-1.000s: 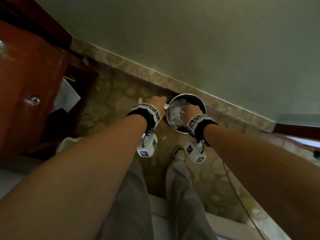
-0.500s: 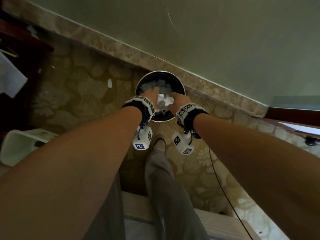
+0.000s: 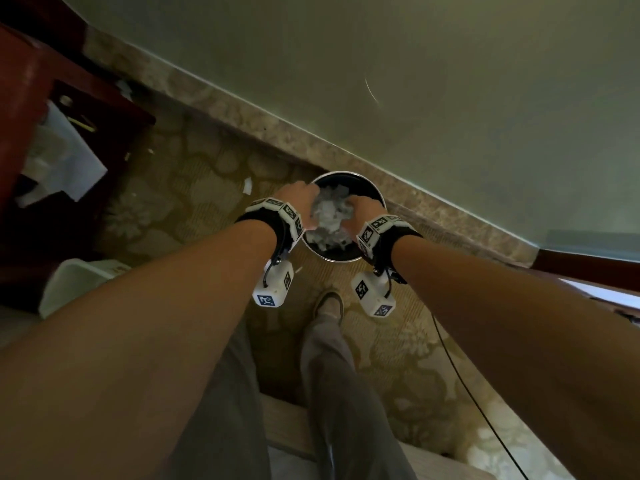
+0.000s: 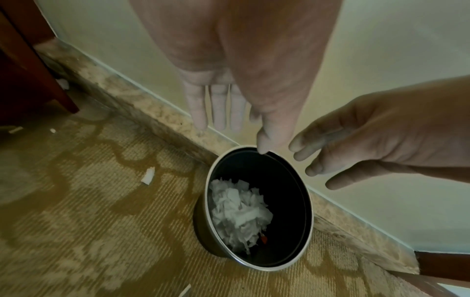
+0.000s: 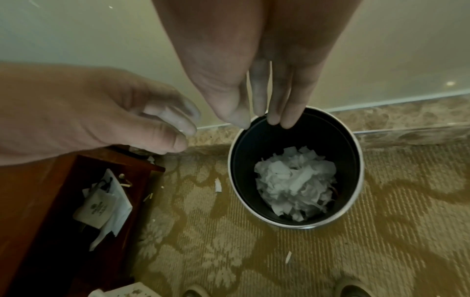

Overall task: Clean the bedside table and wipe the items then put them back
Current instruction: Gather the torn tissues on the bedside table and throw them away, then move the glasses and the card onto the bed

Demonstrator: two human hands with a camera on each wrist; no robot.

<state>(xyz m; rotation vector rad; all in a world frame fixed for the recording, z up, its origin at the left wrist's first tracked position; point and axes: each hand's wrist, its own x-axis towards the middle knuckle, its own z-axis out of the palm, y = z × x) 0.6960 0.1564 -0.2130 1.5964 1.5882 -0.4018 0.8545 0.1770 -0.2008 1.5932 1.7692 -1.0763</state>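
At the left edge of the head view, the red-brown bedside table carries white papers on its tabletop. Below it, a white tray lies on the patterned carpet. Left of centre, a paper scrap lies on the carpet just beside the bin. At centre, the left hand hangs above the round metal waste bin, its grip wide, fingers straight, holding nothing. Torn white paper fills the bin's bottom. Right of centre, the right hand hangs likewise, grip loose and empty. The bin stands against the stone skirting.
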